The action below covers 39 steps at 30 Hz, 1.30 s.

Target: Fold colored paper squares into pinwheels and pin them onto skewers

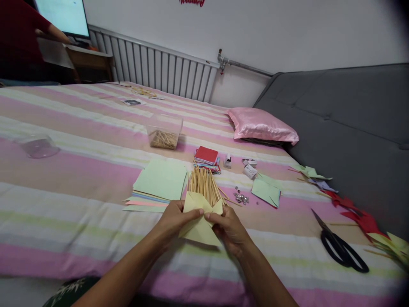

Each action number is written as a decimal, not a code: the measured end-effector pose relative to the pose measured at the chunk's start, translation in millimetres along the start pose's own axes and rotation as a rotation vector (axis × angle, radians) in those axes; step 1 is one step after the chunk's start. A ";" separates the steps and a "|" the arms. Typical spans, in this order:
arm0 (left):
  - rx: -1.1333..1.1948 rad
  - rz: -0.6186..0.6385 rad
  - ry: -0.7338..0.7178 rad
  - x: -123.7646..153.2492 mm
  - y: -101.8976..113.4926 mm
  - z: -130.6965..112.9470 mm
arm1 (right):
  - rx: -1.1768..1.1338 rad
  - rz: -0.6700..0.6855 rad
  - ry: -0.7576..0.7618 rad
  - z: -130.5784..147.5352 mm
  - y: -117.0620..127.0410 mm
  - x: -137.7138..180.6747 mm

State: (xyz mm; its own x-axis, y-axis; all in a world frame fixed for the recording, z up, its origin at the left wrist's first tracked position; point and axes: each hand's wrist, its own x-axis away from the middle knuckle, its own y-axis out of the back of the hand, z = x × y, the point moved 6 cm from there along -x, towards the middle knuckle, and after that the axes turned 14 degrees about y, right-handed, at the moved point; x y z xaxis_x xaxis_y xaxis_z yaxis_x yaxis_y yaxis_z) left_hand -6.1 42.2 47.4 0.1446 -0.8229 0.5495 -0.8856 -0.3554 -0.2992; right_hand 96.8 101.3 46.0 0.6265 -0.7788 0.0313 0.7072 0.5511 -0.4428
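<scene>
Both hands pinch a pale yellow sheet of paper (pixel 200 232), whose corners are folded in toward its middle. My left hand (pixel 175 219) grips its left side, thumb pressed near the centre. On the right side my right hand (pixel 232 228) is closed the same way, thumb almost meeting the other. Just beyond the paper lies a bundle of thin wooden sticks (pixel 204 183). A stack of coloured paper (pixel 161 179), green on top, is left of the sticks. Small silvery pieces (pixel 241 197) lie to their right, near cut green paper squares (pixel 266 190).
Black-handled scissors (pixel 340 247) lie at right, near finished-looking paper pinwheels (pixel 361 215). A clear box of sticks (pixel 164 132), a red-topped card stack (pixel 207 155), small boxes (pixel 250 170) and a pink pillow (pixel 260 123) are on the striped bed. Another person (pixel 21 34) is at far left.
</scene>
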 end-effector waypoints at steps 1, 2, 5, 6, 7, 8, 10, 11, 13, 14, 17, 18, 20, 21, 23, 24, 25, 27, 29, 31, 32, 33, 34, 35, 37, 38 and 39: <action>-0.004 -0.002 -0.001 0.0 -0.1 -0.3 | -0.006 0.003 0.003 0.0 -0.4 -0.3; -0.009 -0.003 -0.001 0.1 -0.2 -0.6 | -0.013 0.008 0.004 -0.3 -0.5 -0.6; -0.018 -0.009 0.004 0.5 -0.5 -1.2 | -0.029 0.034 -0.001 -2.2 -0.3 -1.0; -0.021 -0.013 0.005 0.4 -0.4 -1.1 | -0.032 0.039 0.001 -2.5 0.0 -0.9; -0.022 -0.019 0.003 0.1 -0.2 -1.2 | -0.033 0.039 0.005 -2.4 0.3 -0.9; -0.021 -0.028 -0.001 -0.3 0.2 -1.2 | -0.030 0.037 0.010 -2.2 0.6 -0.8; -0.003 -0.054 -0.017 -1.6 1.8 -1.6 | -0.008 0.026 0.028 -0.8 1.3 -1.0; 0.015 -0.070 -0.029 -2.2 3.0 -2.0 | 0.011 0.017 0.050 0.9 1.9 -1.5; 0.068 -0.095 -0.039 -3.4 5.3 -2.2 | 0.064 0.005 0.130 6.4 3.2 -3.0; 0.097 -0.105 -0.038 -3.8 6.4 -2.1 | 0.097 0.001 0.188 10.3 3.9 -3.7; 0.155 -0.110 -0.032 -4.7 8.0 -1.8 | 0.214 0.002 0.342 20.6 5.6 -4.2; 0.160 -0.112 -0.033 -4.9 8.4 -1.8 | 0.254 0.009 0.371 22.5 6.1 -4.0; 0.149 -0.126 -0.038 -5.3 9.7 -1.6 | 0.320 0.026 0.408 24.5 7.2 -3.5; 0.139 -0.135 -0.040 -5.5 10.5 -1.4 | 0.341 0.042 0.414 24.6 7.5 -3.3; 0.113 -0.155 -0.043 -5.9 12.0 -1.0 | 0.372 0.081 0.404 23.3 8.0 -3.5; 0.102 -0.163 -0.047 -5.8 12.5 -1.0 | 0.385 0.095 0.391 22.3 8.4 -3.9; 0.091 -0.169 -0.052 -5.6 12.8 -1.2 | 0.400 0.105 0.376 21.3 8.9 -4.3; 0.074 -0.175 -0.055 -4.7 12.8 -1.6 | 0.450 0.107 0.372 21.2 10.0 -5.0; 0.065 -0.168 -0.053 -3.6 11.7 -2.0 | 0.510 0.103 0.393 22.8 10.5 -5.5; 0.057 -0.159 -0.049 -2.9 10.5 -2.3 | 0.567 0.104 0.406 23.8 10.5 -5.8; 0.051 -0.157 -0.049 -2.8 10.1 -2.4 | 0.592 0.103 0.407 24.1 10.7 -5.9; 0.044 -0.159 -0.049 -2.9 9.9 -2.5 | 0.615 0.102 0.407 24.1 11.1 -5.9; 0.034 -0.163 -0.047 -3.3 9.9 -2.4 | 0.638 0.098 0.410 24.5 11.5 -5.8; 0.025 -0.170 -0.042 -3.8 10.0 -2.1 | 0.660 0.092 0.416 25.0 12.1 -5.8; 0.015 -0.176 -0.035 -5.0 10.0 -1.4 | 0.691 0.080 0.427 26.1 13.0 -5.7; 0.013 -0.174 -0.033 -5.5 9.8 -1.2 | 0.700 0.074 0.429 26.6 13.2 -5.8; 0.012 -0.169 -0.034 -5.8 9.3 -1.0 | 0.706 0.067 0.429 27.0 13.5 -5.8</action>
State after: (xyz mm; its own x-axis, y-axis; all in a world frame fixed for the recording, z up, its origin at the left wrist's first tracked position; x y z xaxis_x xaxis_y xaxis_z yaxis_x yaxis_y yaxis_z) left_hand -15.7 44.1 42.2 0.3059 -0.7651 0.5666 -0.8419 -0.4953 -0.2142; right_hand 111.5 121.4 64.1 0.5964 -0.7052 -0.3835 0.8017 0.5474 0.2402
